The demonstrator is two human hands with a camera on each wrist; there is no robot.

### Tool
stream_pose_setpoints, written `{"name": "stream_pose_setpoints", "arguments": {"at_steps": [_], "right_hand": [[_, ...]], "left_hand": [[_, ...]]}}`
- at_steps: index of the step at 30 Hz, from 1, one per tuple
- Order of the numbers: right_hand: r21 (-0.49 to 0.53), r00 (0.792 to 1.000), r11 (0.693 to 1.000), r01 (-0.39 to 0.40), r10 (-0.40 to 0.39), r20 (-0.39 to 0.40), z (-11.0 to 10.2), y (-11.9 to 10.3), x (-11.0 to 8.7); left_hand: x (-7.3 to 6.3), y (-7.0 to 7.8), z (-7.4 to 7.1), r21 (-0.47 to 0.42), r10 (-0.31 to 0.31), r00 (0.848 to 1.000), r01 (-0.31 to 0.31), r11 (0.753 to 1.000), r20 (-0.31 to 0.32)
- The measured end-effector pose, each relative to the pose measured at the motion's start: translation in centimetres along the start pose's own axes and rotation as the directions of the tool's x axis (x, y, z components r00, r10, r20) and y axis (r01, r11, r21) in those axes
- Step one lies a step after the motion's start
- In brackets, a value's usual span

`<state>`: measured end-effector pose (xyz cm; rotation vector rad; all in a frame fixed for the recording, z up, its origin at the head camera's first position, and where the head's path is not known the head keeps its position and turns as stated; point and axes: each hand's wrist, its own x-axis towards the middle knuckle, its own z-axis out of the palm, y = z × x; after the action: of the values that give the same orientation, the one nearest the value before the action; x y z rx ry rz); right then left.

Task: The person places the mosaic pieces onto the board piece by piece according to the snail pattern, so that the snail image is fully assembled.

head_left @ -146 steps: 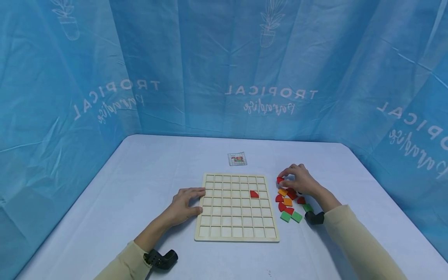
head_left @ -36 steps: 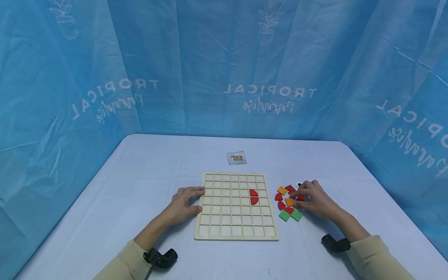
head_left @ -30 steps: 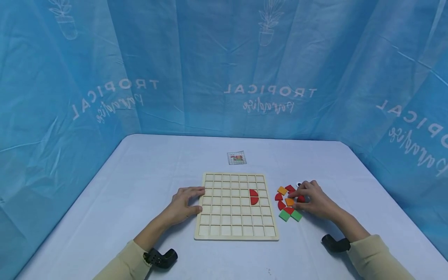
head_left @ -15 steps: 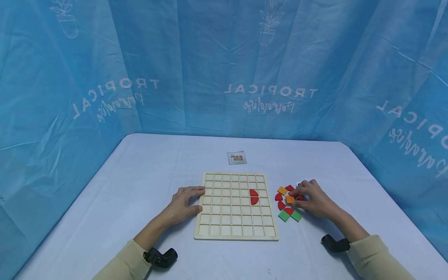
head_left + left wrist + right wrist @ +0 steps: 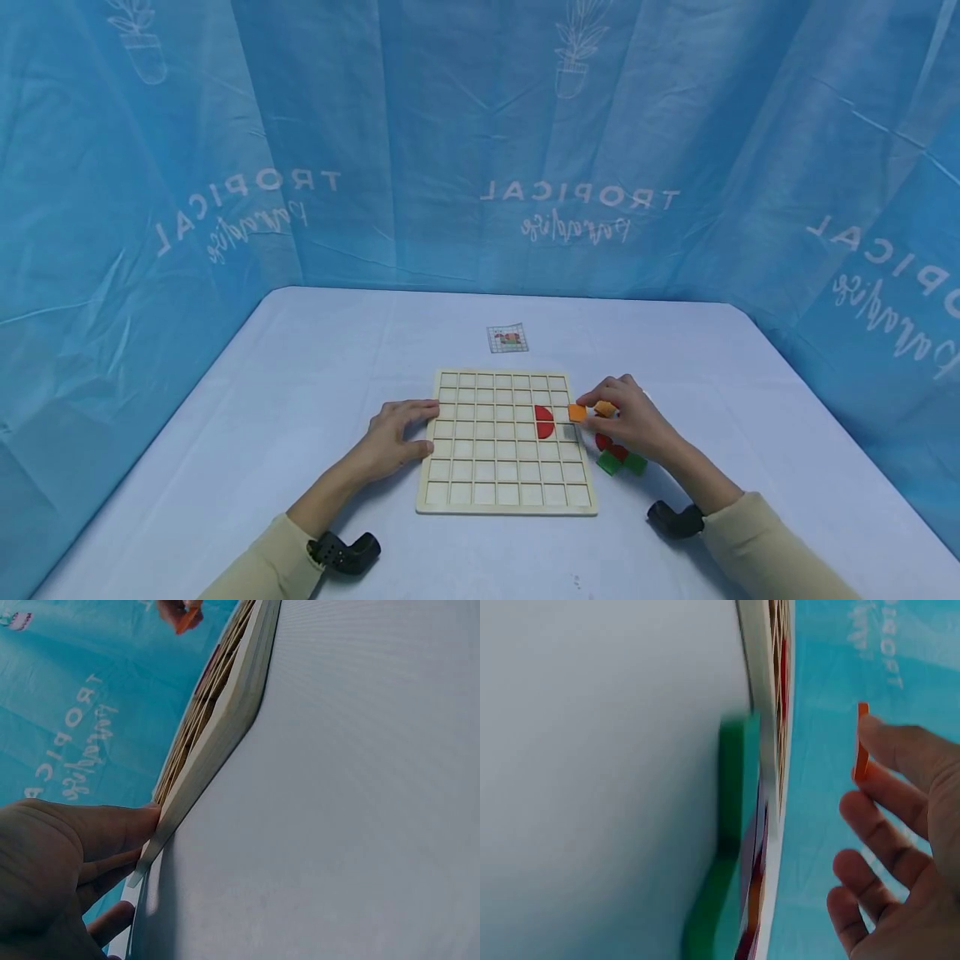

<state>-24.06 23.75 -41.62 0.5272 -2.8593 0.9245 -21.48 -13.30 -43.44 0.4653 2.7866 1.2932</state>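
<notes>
In the head view my right hand (image 5: 628,417) pinches an orange square tile (image 5: 577,413) between thumb and fingers, above the right edge of a wooden grid board (image 5: 510,510). The right wrist view shows that tile (image 5: 862,742) edge-on, off the table. My left hand (image 5: 393,440) rests against the board's left edge, thumb and fingertips touching the rim; the left wrist view shows the thumb (image 5: 124,829) on the side wall. Two red quarter-circle tiles (image 5: 543,430) lie in neighbouring cells, one below the other, forming a half circle.
Right of the board lie loose tiles: another orange tile (image 5: 605,408), red pieces (image 5: 603,442) and green squares (image 5: 609,462), partly hidden by my right hand. A small printed card (image 5: 507,338) lies beyond the board. Blue cloth (image 5: 450,233) hangs behind the white table (image 5: 337,350).
A second red quarter-circle has joined the first on the board since the earliest frame. My right hand has since lifted an orange tile from the pile and moved left. The left hand stays put.
</notes>
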Motion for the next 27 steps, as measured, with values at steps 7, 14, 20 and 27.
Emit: {"name": "stream_pose_setpoints", "arguments": {"at_steps": [7,14,20,27], "right_hand": [[-0.043,0.999,0.999,0.024,-0.026,-0.039,1.8,-2.4,1.1],[-0.053,1.0,0.998,-0.022,0.021,-0.022,3.2,-3.9,2.6],[-0.044,0.997,0.996,-0.077,0.078,0.021,3.7,-4.3,3.6],[-0.041,0.99,0.993,-0.109,0.112,0.081,4.2,-4.0,4.4]], "left_hand": [[0.3,-0.2,0.1,-0.017,-0.043,0.999,0.044,0.999,0.028],[0.2,-0.2,0.1,-0.004,-0.048,0.998,0.048,0.999,0.027],[0.2,-0.2,0.1,-0.008,-0.035,0.999,0.035,0.999,0.02],[0.1,-0.1,-0.1,-0.007,-0.029,0.999,0.029,1.0,0.028]]}}
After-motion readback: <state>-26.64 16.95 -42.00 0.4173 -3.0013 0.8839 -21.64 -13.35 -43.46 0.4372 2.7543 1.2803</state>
